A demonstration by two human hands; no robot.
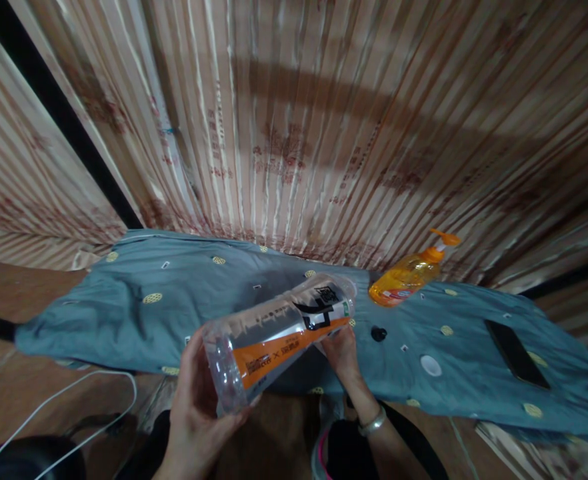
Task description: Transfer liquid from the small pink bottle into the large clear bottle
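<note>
A clear plastic cup (pixel 274 340) with a black, white and orange printed design lies tilted between my two hands above the blue-green cloth. My left hand (pixel 199 407) is wrapped round its near-left end, with the thumb under it. At the far-right end, my right hand (pixel 343 353) grips it from below, and some of its fingers are hidden behind the cup. A silver bracelet (pixel 373 421) circles my right wrist. Just right of the cup stands a pump bottle (pixel 407 277) of orange-yellow liquid with an orange pump head.
The blue-green cloth (pixel 124 300) covers a long narrow surface. A small black object (pixel 379 334), a white round disc (pixel 431 365) and a black phone (pixel 517 353) lie on it. A pleated curtain (pixel 294 147) hangs behind. A white cable (pixel 89 377) loops at the lower left.
</note>
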